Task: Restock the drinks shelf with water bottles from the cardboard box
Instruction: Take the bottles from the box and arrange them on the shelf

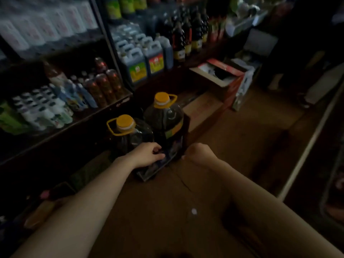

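Two big dark jugs with yellow caps, one point(130, 135) on the left and one point(165, 116) behind it, stand in a low dark carton point(158, 168) on the floor below the drinks shelf point(70, 125). My left hand point(149, 155) reaches over a brown cardboard box point(167, 211) in the foreground, and its fingers curl on the dark carton's near edge. My right hand point(200, 154) sits at the carton's right corner with its fingers tucked out of sight. Small white-capped bottles point(37, 108) fill the lower shelf. The frame is dim and blurred.
Cans point(106, 84) and blue-lidded canisters point(137, 62) line the shelves, dark bottles point(186, 34) farther back. A closed cardboard box point(202, 110) and an open red box point(223, 75) lie beyond the jugs. A pale floor strip point(307, 151) runs along the right.
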Demonstrator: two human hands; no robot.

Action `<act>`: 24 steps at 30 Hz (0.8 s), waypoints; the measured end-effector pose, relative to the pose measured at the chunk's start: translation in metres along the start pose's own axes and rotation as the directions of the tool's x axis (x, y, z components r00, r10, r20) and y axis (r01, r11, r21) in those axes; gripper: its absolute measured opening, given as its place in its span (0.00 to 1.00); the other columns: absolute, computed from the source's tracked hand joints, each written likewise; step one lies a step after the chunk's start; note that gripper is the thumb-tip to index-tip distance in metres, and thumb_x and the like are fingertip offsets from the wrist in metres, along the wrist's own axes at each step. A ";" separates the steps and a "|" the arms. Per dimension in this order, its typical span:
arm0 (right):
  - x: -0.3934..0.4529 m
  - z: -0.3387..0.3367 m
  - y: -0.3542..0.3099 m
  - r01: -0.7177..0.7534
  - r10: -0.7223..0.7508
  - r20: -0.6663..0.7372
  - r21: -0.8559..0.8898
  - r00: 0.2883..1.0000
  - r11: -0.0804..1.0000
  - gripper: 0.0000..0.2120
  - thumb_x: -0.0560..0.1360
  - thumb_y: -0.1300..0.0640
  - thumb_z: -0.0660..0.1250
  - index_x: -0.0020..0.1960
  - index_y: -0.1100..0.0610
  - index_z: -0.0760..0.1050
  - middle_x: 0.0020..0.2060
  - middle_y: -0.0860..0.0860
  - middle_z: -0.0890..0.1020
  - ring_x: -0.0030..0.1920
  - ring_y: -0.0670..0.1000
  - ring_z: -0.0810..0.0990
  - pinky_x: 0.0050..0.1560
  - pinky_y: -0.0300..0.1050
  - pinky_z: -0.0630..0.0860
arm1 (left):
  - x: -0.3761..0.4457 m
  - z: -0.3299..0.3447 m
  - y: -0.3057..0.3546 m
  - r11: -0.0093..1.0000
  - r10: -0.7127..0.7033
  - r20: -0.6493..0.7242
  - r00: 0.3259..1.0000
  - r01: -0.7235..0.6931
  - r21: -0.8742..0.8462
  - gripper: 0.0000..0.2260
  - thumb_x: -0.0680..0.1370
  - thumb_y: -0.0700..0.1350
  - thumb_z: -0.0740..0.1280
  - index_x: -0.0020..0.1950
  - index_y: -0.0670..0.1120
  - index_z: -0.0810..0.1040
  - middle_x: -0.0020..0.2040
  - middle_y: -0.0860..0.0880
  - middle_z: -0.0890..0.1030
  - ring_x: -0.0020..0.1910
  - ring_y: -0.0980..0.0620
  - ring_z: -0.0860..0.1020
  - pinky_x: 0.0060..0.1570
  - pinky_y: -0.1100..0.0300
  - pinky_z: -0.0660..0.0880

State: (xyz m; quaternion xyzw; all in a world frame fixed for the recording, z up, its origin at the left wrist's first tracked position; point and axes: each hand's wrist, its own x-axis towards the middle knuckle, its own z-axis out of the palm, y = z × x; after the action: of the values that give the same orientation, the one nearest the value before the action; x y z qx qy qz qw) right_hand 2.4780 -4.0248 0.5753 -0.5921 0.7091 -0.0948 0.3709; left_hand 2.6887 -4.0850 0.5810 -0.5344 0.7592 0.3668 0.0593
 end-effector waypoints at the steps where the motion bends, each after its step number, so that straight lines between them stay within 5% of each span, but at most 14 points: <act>1: 0.000 0.008 0.014 -0.033 0.033 0.003 0.030 0.999 0.999 0.12 0.76 0.49 0.68 0.53 0.57 0.76 0.47 0.51 0.78 0.50 0.53 0.79 0.48 0.46 0.76 | 0.008 0.013 -0.001 1.000 0.000 0.014 1.000 0.000 0.010 0.24 0.77 0.57 0.66 0.70 0.50 0.70 0.68 0.50 0.72 0.65 0.52 0.72 0.61 0.56 0.73; 9: 0.039 0.122 0.156 -0.311 0.301 0.082 0.160 0.950 0.937 0.15 0.76 0.52 0.67 0.57 0.61 0.76 0.53 0.55 0.79 0.54 0.54 0.79 0.55 0.49 0.78 | 0.087 0.174 -0.046 0.997 -0.050 0.230 0.972 0.062 -0.045 0.29 0.73 0.53 0.72 0.72 0.49 0.67 0.68 0.50 0.72 0.64 0.51 0.72 0.63 0.57 0.71; 16: 0.065 0.255 0.293 -0.465 0.442 0.146 0.213 0.885 0.859 0.13 0.75 0.50 0.67 0.56 0.55 0.75 0.52 0.53 0.79 0.50 0.51 0.78 0.46 0.43 0.74 | 0.145 0.340 -0.094 0.994 -0.022 0.391 0.920 0.062 -0.090 0.30 0.73 0.39 0.72 0.73 0.43 0.64 0.66 0.48 0.71 0.68 0.48 0.69 0.55 0.69 0.64; 20: 0.084 0.321 0.354 -0.493 0.479 0.119 0.200 0.870 0.847 0.18 0.76 0.51 0.66 0.63 0.57 0.74 0.58 0.54 0.78 0.57 0.55 0.77 0.57 0.47 0.74 | 0.184 0.421 -0.134 0.995 -0.001 0.392 0.920 0.039 -0.090 0.34 0.70 0.38 0.75 0.73 0.42 0.63 0.69 0.44 0.70 0.68 0.47 0.69 0.63 0.63 0.64; 24: 0.109 0.375 0.401 -0.522 0.511 0.109 0.167 0.853 0.837 0.15 0.80 0.50 0.56 0.59 0.55 0.75 0.57 0.55 0.79 0.54 0.55 0.78 0.60 0.52 0.75 | 0.227 0.494 -0.169 0.998 0.029 0.328 0.944 -0.045 0.042 0.29 0.72 0.48 0.73 0.70 0.44 0.68 0.68 0.43 0.73 0.64 0.43 0.73 0.65 0.51 0.69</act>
State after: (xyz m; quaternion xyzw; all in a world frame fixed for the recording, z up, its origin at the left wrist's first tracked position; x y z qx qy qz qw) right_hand 2.4063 -3.8972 0.0356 -0.3434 0.8187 -0.0409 0.4584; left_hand 2.5884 -3.9800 0.0305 -0.4503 0.7574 0.4327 0.1906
